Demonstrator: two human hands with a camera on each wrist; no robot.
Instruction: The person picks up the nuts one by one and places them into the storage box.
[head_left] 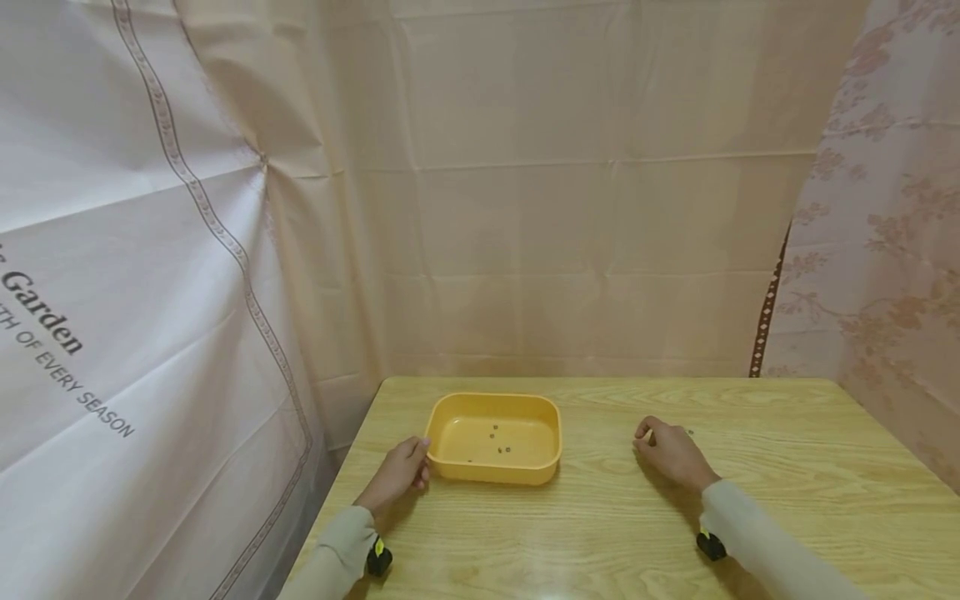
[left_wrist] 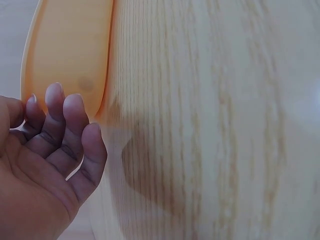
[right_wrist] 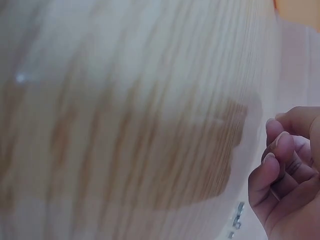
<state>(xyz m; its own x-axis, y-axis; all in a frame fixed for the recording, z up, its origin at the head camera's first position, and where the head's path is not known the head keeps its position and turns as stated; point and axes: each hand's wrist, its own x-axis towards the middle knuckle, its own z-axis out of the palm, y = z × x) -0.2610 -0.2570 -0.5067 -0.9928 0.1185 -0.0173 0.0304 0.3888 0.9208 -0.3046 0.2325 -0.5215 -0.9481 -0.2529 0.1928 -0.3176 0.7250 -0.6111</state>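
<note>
A yellow rectangular tray (head_left: 495,473) sits on the table, with several small dark metal pieces (head_left: 507,450), some of them ring-shaped like nuts, scattered on its floor. My left hand (head_left: 397,475) pinches the tray's left rim between thumb and index finger. In the left wrist view its other fingers curve loosely by the tray's outer wall (left_wrist: 75,45). To the right of the tray, my right hand (head_left: 671,454) is above the table, fingers bent and thumb tip against the index fingertip. I cannot tell whether something tiny is between them. Small shiny metal pieces (right_wrist: 237,217) lie beside that hand.
The light wood-grain table (head_left: 555,542) reaches back to a hanging beige cloth (head_left: 562,208). A printed white cloth (head_left: 150,333) hangs on the left, a floral one (head_left: 885,250) on the right. Each sleeve cuff carries a small black device (head_left: 379,557).
</note>
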